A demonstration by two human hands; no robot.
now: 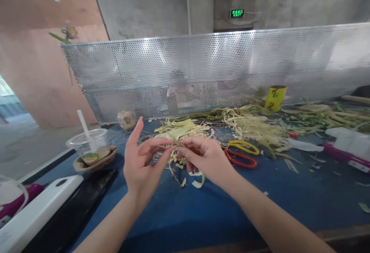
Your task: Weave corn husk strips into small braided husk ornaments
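My left hand (144,164) pinches a thin greenish-brown plant strand (178,143) between thumb and fingertips, with one finger stretched upward. My right hand (209,158) meets it there, its thumb and fingers closed on the same strand. Most of the strand is hidden by the fingers. Pale green-yellow husk strips (186,129) lie on the table just beyond both hands. Below the right hand rests a curled husk piece (199,181). To its right are scissors (241,163) with one yellow and one red handle loop.
A shredded husk pile (257,126) and a yellow roll (275,98) stand before the perforated metal divider (173,60). On the left are a plastic cup (89,143) in a cardboard holder, a white long object (43,203) and a black tray-like object. A purple tool (343,156) lies right.
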